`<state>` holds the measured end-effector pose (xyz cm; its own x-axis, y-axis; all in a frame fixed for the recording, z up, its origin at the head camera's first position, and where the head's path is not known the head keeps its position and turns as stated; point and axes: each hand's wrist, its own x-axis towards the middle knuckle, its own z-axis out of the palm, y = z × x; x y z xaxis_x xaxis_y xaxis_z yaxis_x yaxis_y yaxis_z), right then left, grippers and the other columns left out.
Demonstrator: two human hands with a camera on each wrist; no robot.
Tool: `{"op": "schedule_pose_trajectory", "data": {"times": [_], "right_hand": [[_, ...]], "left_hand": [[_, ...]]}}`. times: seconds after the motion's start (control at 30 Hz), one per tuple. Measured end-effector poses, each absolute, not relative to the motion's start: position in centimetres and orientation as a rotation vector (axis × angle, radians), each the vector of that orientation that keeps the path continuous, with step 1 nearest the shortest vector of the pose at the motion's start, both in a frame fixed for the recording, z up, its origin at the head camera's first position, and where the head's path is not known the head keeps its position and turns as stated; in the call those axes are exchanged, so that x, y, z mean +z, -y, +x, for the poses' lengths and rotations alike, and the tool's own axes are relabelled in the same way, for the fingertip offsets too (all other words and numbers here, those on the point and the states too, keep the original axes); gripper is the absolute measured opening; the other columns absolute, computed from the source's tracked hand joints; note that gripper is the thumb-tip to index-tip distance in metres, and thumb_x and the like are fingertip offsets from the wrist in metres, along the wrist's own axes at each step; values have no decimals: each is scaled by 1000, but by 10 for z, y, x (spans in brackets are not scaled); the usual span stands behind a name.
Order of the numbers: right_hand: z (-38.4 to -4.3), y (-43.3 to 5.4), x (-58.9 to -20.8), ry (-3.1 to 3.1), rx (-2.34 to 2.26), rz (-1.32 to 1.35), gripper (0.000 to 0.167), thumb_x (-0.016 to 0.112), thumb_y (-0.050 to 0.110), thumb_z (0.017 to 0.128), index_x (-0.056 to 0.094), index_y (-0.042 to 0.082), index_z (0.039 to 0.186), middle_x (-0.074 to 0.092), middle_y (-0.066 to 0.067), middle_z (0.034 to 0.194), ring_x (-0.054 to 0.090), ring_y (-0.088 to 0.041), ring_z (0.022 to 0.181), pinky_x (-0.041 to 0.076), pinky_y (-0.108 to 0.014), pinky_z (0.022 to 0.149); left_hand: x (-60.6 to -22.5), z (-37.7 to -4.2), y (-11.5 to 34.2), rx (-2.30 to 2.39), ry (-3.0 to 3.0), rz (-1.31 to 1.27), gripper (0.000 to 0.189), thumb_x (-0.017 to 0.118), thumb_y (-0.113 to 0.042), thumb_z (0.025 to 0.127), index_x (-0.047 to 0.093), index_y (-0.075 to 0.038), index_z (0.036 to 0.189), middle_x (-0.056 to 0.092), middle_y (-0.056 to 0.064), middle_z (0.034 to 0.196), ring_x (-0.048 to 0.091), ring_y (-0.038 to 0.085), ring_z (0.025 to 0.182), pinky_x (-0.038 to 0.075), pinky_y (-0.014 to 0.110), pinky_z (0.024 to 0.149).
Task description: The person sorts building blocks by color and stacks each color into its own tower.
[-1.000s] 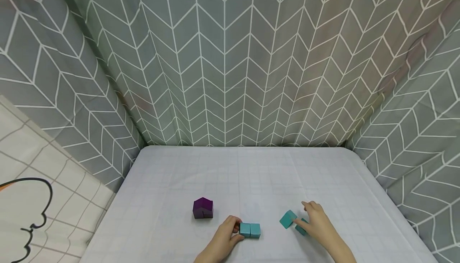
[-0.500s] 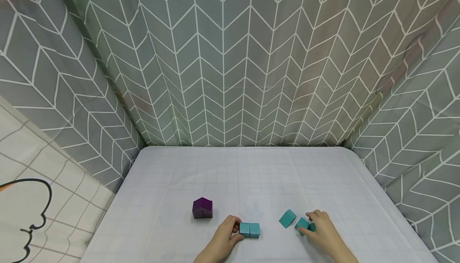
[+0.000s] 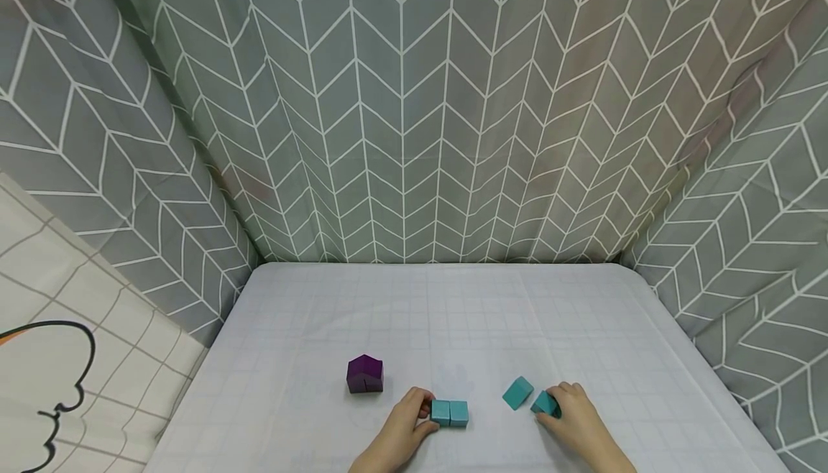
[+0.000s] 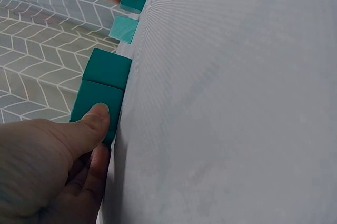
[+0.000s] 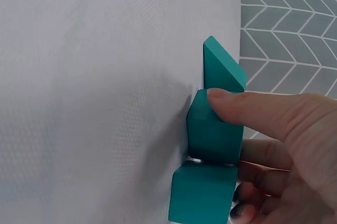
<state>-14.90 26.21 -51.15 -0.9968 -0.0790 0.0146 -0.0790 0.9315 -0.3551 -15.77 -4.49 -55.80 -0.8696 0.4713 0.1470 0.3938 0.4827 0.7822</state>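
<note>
My left hand [image 3: 404, 424] grips the left one of two teal blocks that sit side by side, its thumb on one face in the left wrist view. The nearer left block [image 4: 97, 103] touches the far one [image 4: 108, 68]. To the right, my right hand [image 3: 576, 415] pinches a teal block [image 5: 216, 134], thumb on top edge and fingers behind. Below it in the right wrist view lies another teal block [image 5: 202, 192], mostly hidden by the hand in the head view. A teal wedge [image 3: 517, 392] with a slanted face lies just left of the pinched block.
A purple house-shaped stack of blocks [image 3: 365, 375] stands to the left, beyond my left hand. Everything sits on a table with a white cloth [image 3: 427, 308]. Grey patterned curtains [image 3: 420, 135] enclose its back and sides.
My right hand has shifted right from over the teal wedge, then closed its thumb and fingers on the teal block. The block right of it is now covered. My left hand has stayed put.
</note>
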Motion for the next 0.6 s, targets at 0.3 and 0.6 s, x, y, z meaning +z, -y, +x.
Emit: {"op": "schedule_pose_trajectory", "data": {"times": [0.3, 0.6], "right_hand": [[-148, -262, -510, 3080, 550, 146, 39, 77, 20, 64, 61, -5, 90, 57, -3, 79, 43, -13, 71, 43, -26, 59], [-148, -261, -510, 3082, 556, 140, 39, 77, 20, 64, 62, -4, 90, 57, -4, 79, 44, -14, 71, 45, -28, 61]], "left_hand": [[-558, -157, 44, 1357, -2643, 771, 30, 64, -16, 81, 47, -9, 104, 45, -9, 93, 46, 1, 82, 46, 17, 71], [-556, -157, 45, 1359, -2632, 759, 30, 64, -16, 81, 47, -9, 104, 45, -9, 93, 47, 2, 82, 46, 18, 71]]}}
